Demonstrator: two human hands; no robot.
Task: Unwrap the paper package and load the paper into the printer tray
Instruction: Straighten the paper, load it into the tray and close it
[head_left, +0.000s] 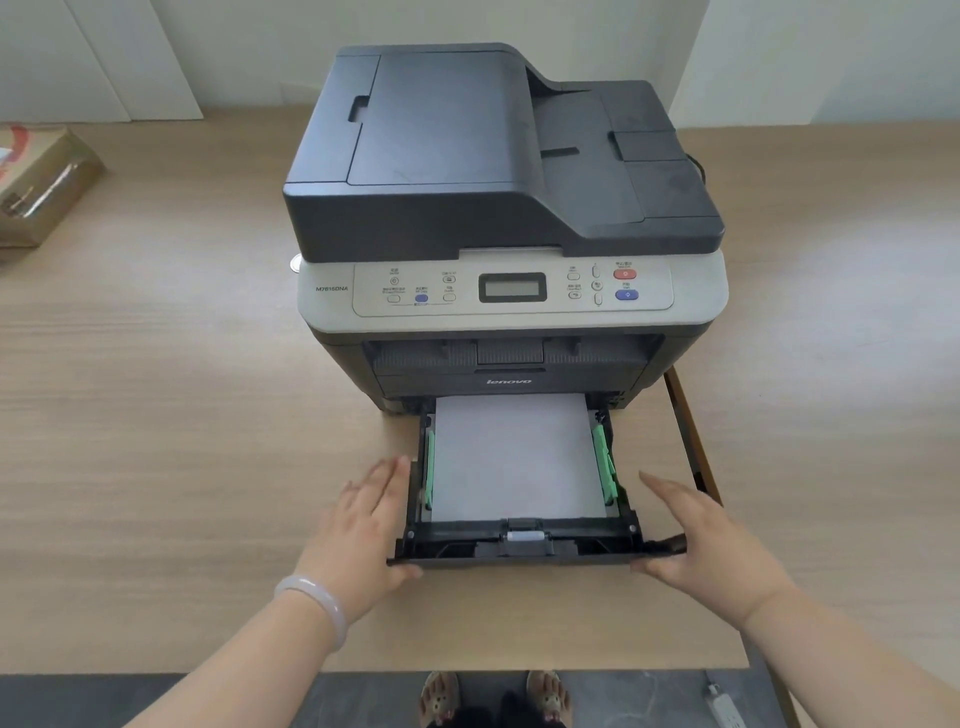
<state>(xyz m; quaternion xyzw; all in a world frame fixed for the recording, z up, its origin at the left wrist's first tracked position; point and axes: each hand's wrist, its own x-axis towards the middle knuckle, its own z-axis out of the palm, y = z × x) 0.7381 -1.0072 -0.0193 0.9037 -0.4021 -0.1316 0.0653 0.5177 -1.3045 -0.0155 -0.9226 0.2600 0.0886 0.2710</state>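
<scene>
Light wood-grain tabletop (156, 415) fills most of the view, w/ a pale wall (260, 52) behind it and dark floor (104, 696) along the near edge. At ctr stands a dark grey multifunction printer (467, 156) w/ a light grey control panel (511, 288) and small LCD facing the person. Its black plastic paper tray (514, 551) is pulled part-way out at the bottom front, near end over the tabletop. A stack of white paper (514, 457) lies flat inside the tray btwn two green side guides (605, 462), far edge reaching under the printer body. The left hand (363, 525) sits against the tray's left side, its fingers (387, 483) straight and pressed together along the left wall, thumb at the front left corner. The right hand (717, 545) is at the right side, fingers (670, 493) straight and together but a little apart from the right wall, thumb touching the front right corner. A pale translucent bangle (317, 597) circles the left wrist. Far left on the tabletop lies a brown taped cardboard box (41, 187) w/ red print, well apart from the printer. Below the tabletop edge: two sandalled feet (441, 696) and, to the right, a white power strip (724, 709) on the floor.
</scene>
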